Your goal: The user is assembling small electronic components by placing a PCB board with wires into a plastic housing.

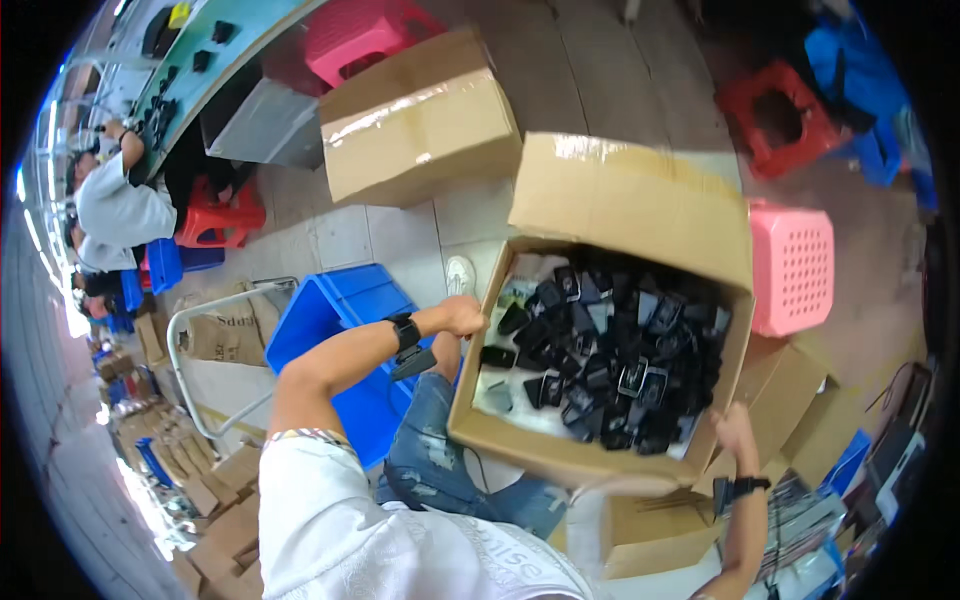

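An open cardboard box [575,462] is in front of me, its far flap folded back. Inside lies a loose heap of small black plastic parts [600,350], several with pale or grey faces; their exact kind is too small to tell. My left hand [463,316] is closed on the box's left rim. On the opposite side, my right hand [735,432] grips the rim near the right front corner, its fingers partly hidden by the cardboard. Each wrist wears a black band with a small device on it.
Left of my legs stands a blue plastic crate [345,300], beside a white-framed trolley [178,350]. A taped carton [420,125] sits beyond. Pink [792,268] and red stools [775,120] are at the right. Seated people [125,205] work at a bench at far left.
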{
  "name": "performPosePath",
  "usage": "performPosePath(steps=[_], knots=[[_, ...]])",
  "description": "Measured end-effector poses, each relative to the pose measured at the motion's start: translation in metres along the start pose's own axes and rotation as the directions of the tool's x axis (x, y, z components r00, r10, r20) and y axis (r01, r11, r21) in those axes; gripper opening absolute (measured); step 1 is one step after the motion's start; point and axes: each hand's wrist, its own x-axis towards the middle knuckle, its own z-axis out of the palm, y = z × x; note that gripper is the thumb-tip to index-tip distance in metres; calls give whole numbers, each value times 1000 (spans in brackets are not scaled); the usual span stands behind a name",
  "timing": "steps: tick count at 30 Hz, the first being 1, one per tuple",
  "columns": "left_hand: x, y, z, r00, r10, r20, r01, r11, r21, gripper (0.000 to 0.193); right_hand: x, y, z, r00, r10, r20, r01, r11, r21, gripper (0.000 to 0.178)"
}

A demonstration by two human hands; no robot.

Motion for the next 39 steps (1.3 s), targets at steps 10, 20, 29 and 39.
performPosePath(steps=[10,20,29,39], knots=[[-165,-21,-129,994,103,-26,-104,992,-65,30,-145,-169,-94,991,-18,-134,10,998,-57,26],[-260,-102,-277,865,-139,-483,78,986,-144,30,-13,-353,-162,799,-514,-312,467,858,-215,31],[-168,-183,-354,260,-377,-889,109,926,-361,31,158,-589,-190,785,-313,-534,134,928,-348,35],[-160,-165,-323,35,-482,-875,63,875,-480,32,175,-529,-171,829,-341,-444,230,930,-286,47]])
